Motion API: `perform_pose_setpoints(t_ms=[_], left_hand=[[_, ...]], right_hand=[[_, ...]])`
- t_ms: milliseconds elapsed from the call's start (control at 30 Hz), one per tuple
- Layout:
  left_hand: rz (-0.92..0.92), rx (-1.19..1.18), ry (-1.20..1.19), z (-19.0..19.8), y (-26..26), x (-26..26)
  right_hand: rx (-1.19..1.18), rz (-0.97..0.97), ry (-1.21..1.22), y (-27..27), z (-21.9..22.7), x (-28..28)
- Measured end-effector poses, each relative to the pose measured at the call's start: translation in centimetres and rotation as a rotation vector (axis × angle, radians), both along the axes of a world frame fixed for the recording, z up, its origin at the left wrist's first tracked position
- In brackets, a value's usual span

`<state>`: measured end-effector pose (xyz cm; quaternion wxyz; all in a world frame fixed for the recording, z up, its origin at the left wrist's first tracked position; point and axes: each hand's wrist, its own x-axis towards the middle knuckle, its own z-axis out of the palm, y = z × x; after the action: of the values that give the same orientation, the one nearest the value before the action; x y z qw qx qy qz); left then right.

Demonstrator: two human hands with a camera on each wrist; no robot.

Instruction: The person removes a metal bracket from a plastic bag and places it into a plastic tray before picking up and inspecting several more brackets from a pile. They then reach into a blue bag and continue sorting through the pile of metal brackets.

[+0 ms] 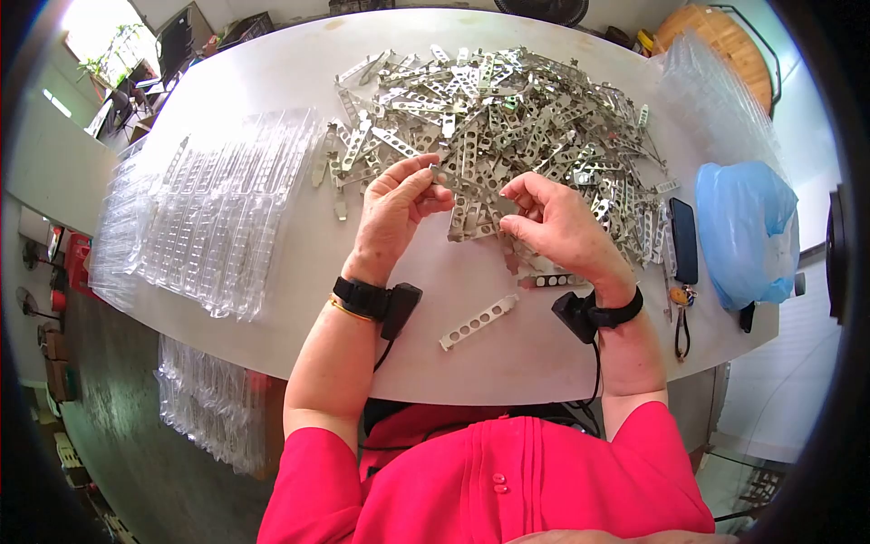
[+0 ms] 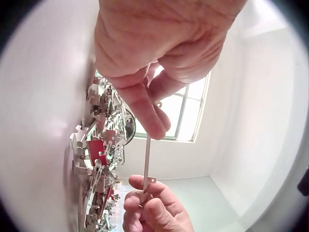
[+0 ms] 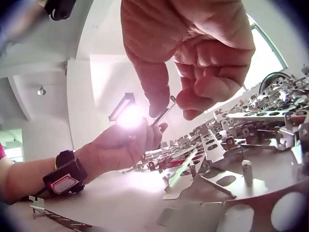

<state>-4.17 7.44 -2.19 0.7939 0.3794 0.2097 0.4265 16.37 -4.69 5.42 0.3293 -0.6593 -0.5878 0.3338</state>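
A slim metal bracket [image 2: 147, 162] spans the space between my two hands, seen edge-on in the left wrist view. My left hand [image 1: 397, 207] pinches one end of it between thumb and fingers. At the other end, my right hand [image 1: 564, 222] has its thumb and fingertips on the bracket. Behind and below both hands lies a big heap of similar metal brackets [image 1: 535, 118] with rows of round holes. One loose bracket [image 1: 478, 324] lies on the white table nearer to my body.
Stacked clear plastic trays [image 1: 217, 199] cover the table's left side. A blue plastic bag [image 1: 748, 231], a phone [image 1: 684, 240] and keys on a strap [image 1: 682, 299] lie to the right. More clear plastic [image 1: 720, 91] stands at the back right.
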Motion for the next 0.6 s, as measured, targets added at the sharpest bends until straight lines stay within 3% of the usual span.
perform_pose_setpoints(t_ms=[267,600], left_hand=[[-0.036,-0.01,0.045,0.0,0.1,-0.2],[-0.073,-0.016,-0.023,-0.4,0.3,-0.2]], right_hand=[[0.172,-0.125,0.255,0.8,-1.0,0.3],[0.194,-0.169,0.215,0.6,0.3,-0.2]])
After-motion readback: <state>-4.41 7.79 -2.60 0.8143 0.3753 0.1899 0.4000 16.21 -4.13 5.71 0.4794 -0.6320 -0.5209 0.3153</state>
